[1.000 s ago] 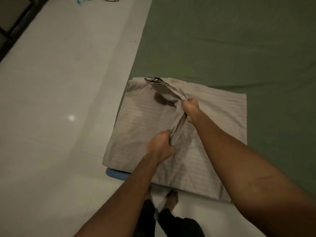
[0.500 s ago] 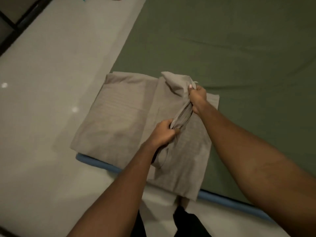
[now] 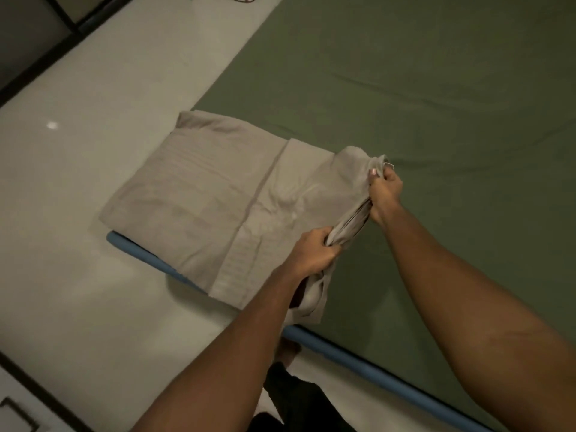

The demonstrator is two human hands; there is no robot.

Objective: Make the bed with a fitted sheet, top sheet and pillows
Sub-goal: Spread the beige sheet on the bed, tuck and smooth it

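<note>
The left forearm (image 3: 218, 353) and right forearm (image 3: 467, 291) are bare from the wrist to the edge of the view. The left hand (image 3: 314, 251) and right hand (image 3: 385, 188) are bare too. The right thumbnail (image 3: 373, 172) is short, pale and slightly glossy. Lower down are dark, black-looking trousers (image 3: 293, 400) of soft, creased cloth, with a bare foot (image 3: 288, 349) just past the hem.

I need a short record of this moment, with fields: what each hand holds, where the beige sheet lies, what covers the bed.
left hand: grips the bunched edge of the beige sheet
right hand: grips the same bunched edge, farther along
beige sheet: partly folded, on the bed's corner, overhanging the blue mattress edge
green fitted sheet: covers the mattress, slightly wrinkled
floor: pale, glossy
</note>
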